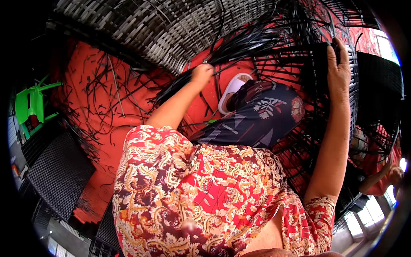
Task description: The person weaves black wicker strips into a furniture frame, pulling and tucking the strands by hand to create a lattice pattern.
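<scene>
My left hand (202,74) is closed and slightly blurred, beside a bundle of long black plastic strips (246,48). A thin dark strip appears to run from its fingers toward the right. On the right, a partly woven black wicker piece (352,81) stands upright, with open bars on its inner side. My right hand (339,75) rests along its upper edge with fingers stretched and apart; the thumb is hidden. Loose strip ends stick up near those fingertips. My bent leg in dark patterned trousers (261,113) lies between the hands, with a pale slipper (233,92) on the foot.
A large grey-and-black woven wicker piece (171,32) stands at the far side. Strip offcuts litter the red floor covering (100,122). At left are a green plastic chair (31,104) and a dark woven panel (62,171). Another person's hand (394,174) shows at the right edge.
</scene>
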`<move>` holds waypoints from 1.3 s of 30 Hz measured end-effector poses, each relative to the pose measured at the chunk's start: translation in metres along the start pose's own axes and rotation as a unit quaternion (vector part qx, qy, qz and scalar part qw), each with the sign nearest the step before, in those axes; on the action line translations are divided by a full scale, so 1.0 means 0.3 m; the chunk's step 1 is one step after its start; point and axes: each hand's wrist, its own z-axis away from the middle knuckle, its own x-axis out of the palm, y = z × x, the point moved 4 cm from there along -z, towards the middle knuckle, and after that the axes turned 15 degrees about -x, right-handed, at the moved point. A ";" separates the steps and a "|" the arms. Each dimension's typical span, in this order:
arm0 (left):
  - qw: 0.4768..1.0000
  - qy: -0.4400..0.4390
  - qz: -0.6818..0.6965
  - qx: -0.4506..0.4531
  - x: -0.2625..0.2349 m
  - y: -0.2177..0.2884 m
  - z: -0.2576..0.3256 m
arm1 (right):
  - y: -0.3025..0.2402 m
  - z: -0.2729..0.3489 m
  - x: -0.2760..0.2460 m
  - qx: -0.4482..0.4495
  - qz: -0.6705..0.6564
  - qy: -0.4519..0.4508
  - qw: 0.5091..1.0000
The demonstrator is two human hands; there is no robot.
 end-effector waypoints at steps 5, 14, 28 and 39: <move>0.963 0.073 -0.207 -0.157 -0.130 -0.352 0.097 | -0.034 -0.008 -0.031 0.036 0.002 -0.002 0.999; 0.894 -0.004 -0.374 -0.245 -0.104 -0.286 0.087 | -0.003 0.025 -0.047 -0.050 -0.028 0.087 0.995; 0.903 -0.006 -0.402 -0.152 -0.093 -0.231 0.100 | 0.027 0.062 -0.092 0.086 -0.166 0.171 0.967; 0.921 -0.004 -0.321 -0.219 -0.056 -0.303 0.013 | 0.016 0.054 -0.089 0.086 -0.153 0.170 0.970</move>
